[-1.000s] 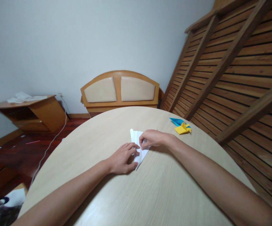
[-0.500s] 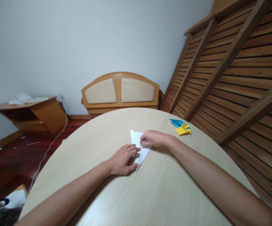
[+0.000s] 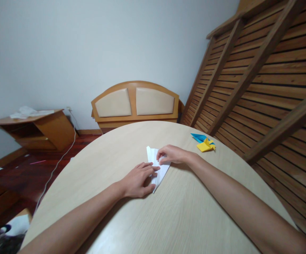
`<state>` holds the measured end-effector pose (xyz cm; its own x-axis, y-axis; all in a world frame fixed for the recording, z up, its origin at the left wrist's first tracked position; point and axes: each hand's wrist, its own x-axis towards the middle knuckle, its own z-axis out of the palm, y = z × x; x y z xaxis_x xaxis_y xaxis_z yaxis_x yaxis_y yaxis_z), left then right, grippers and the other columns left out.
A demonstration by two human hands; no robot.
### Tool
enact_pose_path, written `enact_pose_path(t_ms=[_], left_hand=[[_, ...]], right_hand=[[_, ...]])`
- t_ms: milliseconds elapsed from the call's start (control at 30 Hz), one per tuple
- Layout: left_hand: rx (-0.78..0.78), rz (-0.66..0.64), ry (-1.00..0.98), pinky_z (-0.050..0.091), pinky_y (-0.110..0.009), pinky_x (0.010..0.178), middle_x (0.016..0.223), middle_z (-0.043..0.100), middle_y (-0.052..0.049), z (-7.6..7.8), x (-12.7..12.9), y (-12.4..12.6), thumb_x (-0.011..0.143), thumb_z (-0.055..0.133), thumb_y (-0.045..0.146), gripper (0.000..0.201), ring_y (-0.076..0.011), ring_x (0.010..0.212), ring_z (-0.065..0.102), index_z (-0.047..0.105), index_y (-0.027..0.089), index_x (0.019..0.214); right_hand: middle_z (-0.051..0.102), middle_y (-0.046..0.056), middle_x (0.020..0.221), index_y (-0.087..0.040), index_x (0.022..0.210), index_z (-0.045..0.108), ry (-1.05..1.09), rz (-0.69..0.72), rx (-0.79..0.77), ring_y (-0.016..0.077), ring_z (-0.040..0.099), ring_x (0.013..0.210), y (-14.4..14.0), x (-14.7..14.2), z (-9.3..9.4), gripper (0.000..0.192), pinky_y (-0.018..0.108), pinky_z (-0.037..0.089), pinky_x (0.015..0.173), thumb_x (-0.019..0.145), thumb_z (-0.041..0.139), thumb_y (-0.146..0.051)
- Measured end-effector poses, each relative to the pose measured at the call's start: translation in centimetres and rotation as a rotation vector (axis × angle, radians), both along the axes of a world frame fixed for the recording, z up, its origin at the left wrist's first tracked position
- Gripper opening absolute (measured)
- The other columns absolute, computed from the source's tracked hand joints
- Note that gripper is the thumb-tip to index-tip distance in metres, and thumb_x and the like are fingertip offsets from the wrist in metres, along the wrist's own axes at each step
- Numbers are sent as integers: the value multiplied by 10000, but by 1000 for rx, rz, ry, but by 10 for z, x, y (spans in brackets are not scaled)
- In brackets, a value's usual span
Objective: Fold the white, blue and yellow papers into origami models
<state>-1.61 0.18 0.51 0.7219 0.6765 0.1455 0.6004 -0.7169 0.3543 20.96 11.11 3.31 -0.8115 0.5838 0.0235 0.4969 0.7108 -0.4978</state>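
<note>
Head view: white paper (image 3: 164, 171), perhaps pleated, on woodgrain table (image 3: 184, 211)

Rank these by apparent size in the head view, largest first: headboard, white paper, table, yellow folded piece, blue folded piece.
1. Table
2. Headboard
3. White paper
4. Yellow folded piece and blue folded piece: too alike to rank, since the yellow partly hides the blue.

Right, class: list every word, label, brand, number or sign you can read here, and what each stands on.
There are none to read.
No lettering shows on the folded white paper, yellow origami piece or blue origami piece.
The white items atop the cabinet are too blurred to tell.
</note>
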Motion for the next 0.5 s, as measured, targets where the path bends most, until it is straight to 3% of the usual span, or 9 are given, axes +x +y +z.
enact_pose_path(t_ms=[200, 300, 400, 500], left_hand=[[16, -1, 15, 335, -499, 1135, 1458, 518, -65, 0, 1, 1, 835, 602, 322, 360, -330, 1371, 410, 570, 200, 1172], [14, 12, 5, 348, -507, 1123, 1440, 534, -81, 0, 0, -1, 844, 594, 339, 482, -329, 1368, 413, 508, 198, 1297], [21, -6, 25, 336, -525, 1125, 1446, 527, -82, 2, -1, -3, 865, 577, 355, 540, -335, 1376, 406, 471, 209, 1374], [29, -39, 51, 300, -531, 1144, 1491, 482, -56, 4, -1, -4, 904, 539, 345, 465, -334, 1399, 378, 518, 233, 1354]], right_hand=[[736, 33, 921, -194, 1004, 736, 21, -44, 67, 188, 649, 833, 0, 0, -6, 262, 238, 430, 723, 748, 712, -243], [729, 31, 904, -200, 1007, 726, 37, -75, 70, 196, 650, 834, -1, 1, -9, 257, 257, 431, 740, 758, 715, -262], [725, 34, 923, -208, 989, 716, 52, -102, 87, 216, 648, 887, 0, 5, -14, 237, 315, 417, 852, 774, 725, -309], [714, 40, 1008, -225, 1001, 688, 69, -138, 149, 246, 616, 1014, 1, 9, -22, 276, 433, 319, 1009, 777, 746, -376]])
